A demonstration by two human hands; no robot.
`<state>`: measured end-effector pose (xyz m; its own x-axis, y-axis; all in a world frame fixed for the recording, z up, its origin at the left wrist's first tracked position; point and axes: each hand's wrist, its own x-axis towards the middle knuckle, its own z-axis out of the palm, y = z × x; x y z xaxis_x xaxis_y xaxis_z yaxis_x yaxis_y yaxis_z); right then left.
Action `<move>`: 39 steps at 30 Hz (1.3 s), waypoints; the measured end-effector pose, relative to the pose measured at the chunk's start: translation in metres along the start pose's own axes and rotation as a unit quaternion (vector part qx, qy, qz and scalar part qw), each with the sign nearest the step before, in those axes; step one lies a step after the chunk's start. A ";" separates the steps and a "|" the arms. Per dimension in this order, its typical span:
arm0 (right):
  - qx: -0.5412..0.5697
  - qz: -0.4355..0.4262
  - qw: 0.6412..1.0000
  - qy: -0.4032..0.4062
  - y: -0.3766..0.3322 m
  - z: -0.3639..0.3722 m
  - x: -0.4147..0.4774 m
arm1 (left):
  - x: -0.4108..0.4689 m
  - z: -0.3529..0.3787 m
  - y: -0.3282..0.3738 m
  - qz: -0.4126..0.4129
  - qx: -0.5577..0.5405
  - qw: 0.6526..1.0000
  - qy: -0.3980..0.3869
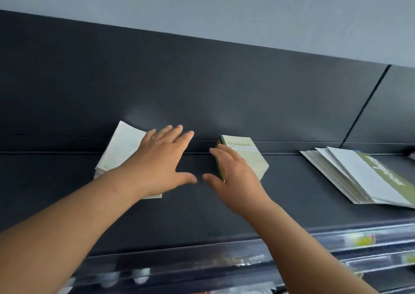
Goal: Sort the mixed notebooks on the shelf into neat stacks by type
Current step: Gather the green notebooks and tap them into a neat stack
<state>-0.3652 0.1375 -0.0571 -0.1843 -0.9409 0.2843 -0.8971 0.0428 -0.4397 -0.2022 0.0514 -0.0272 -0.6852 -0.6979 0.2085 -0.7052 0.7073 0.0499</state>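
On the dark shelf (pixel 190 208) lie three groups of notebooks. A pale stack (pixel 121 150) lies at the left, and my left hand (pixel 161 161) rests flat on it with fingers spread. A small stack of light green notebooks marked "Gambit" (pixel 244 153) sits in the middle. My right hand (pixel 231 174) lies over its left edge, fingers apart, thumb out toward the left hand. Whether the right hand grips that stack I cannot tell. A fanned pile of larger white and green notebooks (pixel 363 177) lies at the right, apart from both hands.
The shelf's dark back panel (pixel 202 87) rises behind the stacks, with a vertical seam (pixel 368 100) at the right. Bare shelf lies between the stacks and toward the front edge (pixel 202 248). Lower shelves with blurred goods (pixel 363 239) show below.
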 end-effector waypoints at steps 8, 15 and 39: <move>-0.028 0.054 0.998 0.031 0.105 -0.085 -0.067 | 0.030 0.009 0.146 0.043 -0.014 0.999 -0.006; -0.059 0.090 0.994 0.034 0.200 -0.147 -0.130 | 0.050 0.029 0.268 0.056 -0.026 0.998 -0.023; -0.056 0.267 0.960 0.066 0.401 -0.220 -0.098 | 0.217 0.098 0.408 0.059 -0.203 0.968 -0.134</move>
<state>-0.7953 0.3208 -0.0742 -0.6720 -0.7248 0.1519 -0.6971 0.5498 -0.4601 -0.6563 0.1772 -0.0571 -0.8181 -0.5747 -0.0211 -0.5259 0.7328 0.4318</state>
